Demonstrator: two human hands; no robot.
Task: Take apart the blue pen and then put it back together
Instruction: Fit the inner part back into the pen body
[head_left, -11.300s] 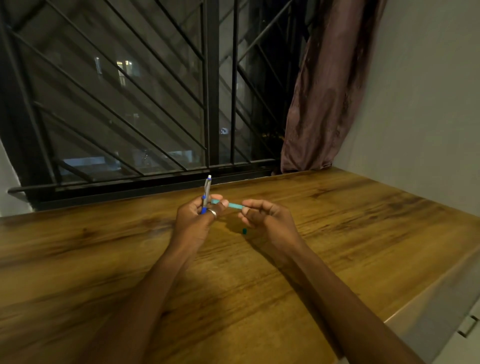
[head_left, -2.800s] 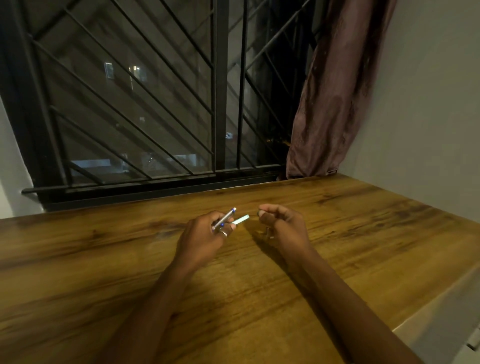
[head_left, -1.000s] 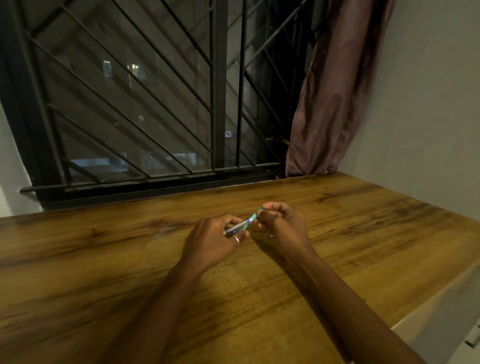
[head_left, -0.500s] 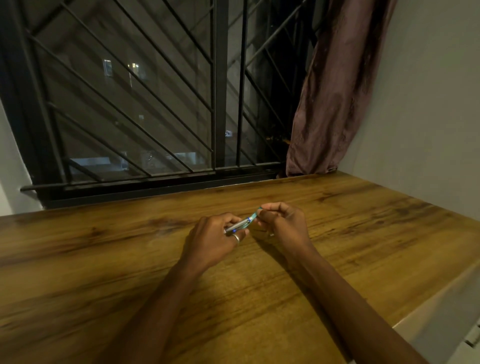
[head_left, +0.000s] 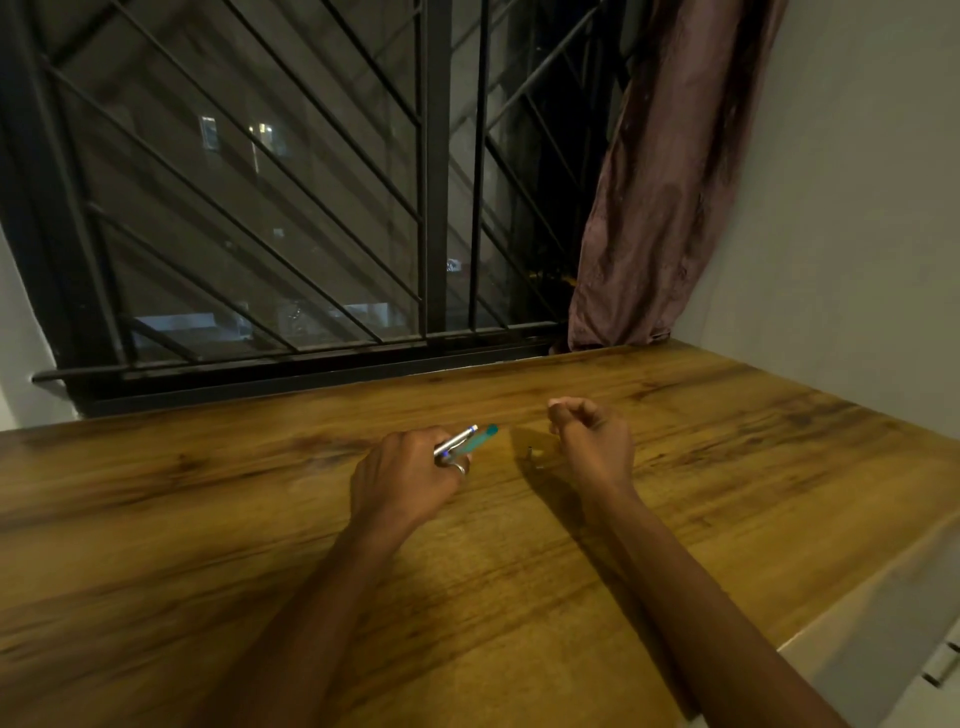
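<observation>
Left hand (head_left: 402, 480) curled shut around two pen pieces, ring (head_left: 460, 469) on one finger. Silver pen barrel (head_left: 456, 442) with blue tip sticks out up-right from the fist; teal pen piece (head_left: 478, 439) lies just beside it, parallel, also held, slightly blurred. Right hand (head_left: 592, 441) loosely closed, fingertips (head_left: 558, 410) pressed together, well apart from the left; can't tell if anything is pinched in it. Tiny dark part (head_left: 530, 453) on the table between the hands, near the right one, too small to identify. No readable writing or brand on the pen pieces. Wooden table (head_left: 727, 467) under both forearms. Barred window (head_left: 311, 208) behind, brownish curtain (head_left: 660, 208) at right.
</observation>
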